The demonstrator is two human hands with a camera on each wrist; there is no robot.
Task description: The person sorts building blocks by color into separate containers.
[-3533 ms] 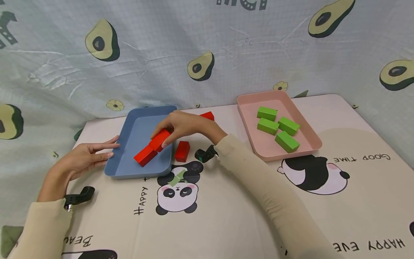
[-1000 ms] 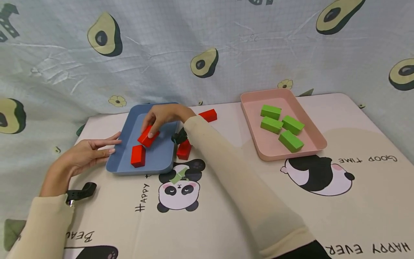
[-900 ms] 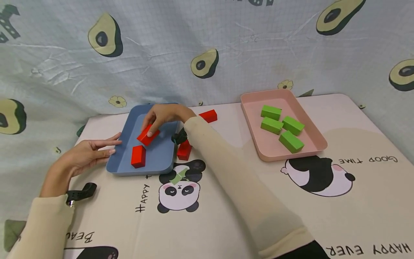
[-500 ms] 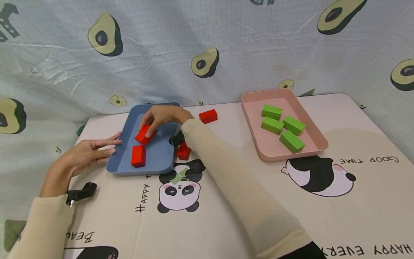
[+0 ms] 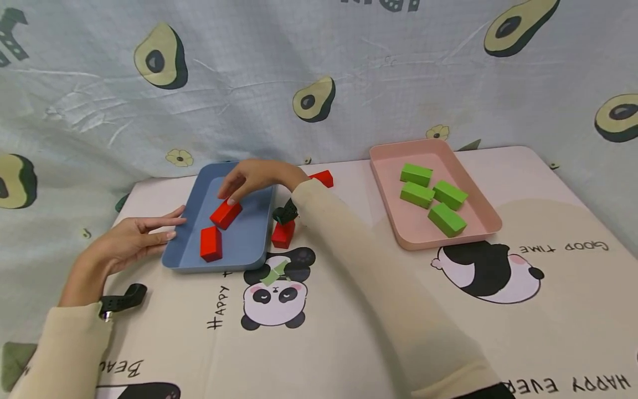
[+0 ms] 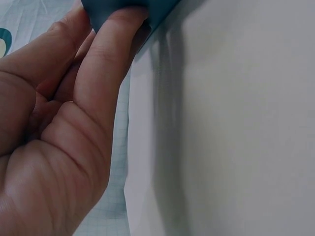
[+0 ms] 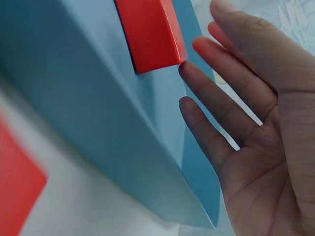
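In the head view, the left hand [image 5: 132,241] holds the left rim of a blue tray [image 5: 249,244], thumb and fingers against it. Inside the tray lie two red rectangular blocks: a nearer block [image 5: 211,244] and a slanted block [image 5: 226,215]. Just above the slanted one is the right hand [image 5: 256,177], thumb and fingertips spread loosely with nothing between them. In the right wrist view, the right hand's fingertips [image 7: 189,69] sit beside the end of a red block [image 7: 150,37]. Whether they still touch it is hard to tell.
Another red block [image 5: 283,234] lies on the table outside the blue tray's right side. Beyond the right wrist, a further red block [image 5: 324,178] is partly hidden. A pink tray [image 5: 408,239] at right holds several green blocks [image 5: 447,219]. A curtain [image 5: 239,111] hangs behind.
The right hand has brought the slanted red block deeper into the blue tray, shifted it slightly, and its fingers have loosened from it. The nearer block has turned upright. The left hand stays put.
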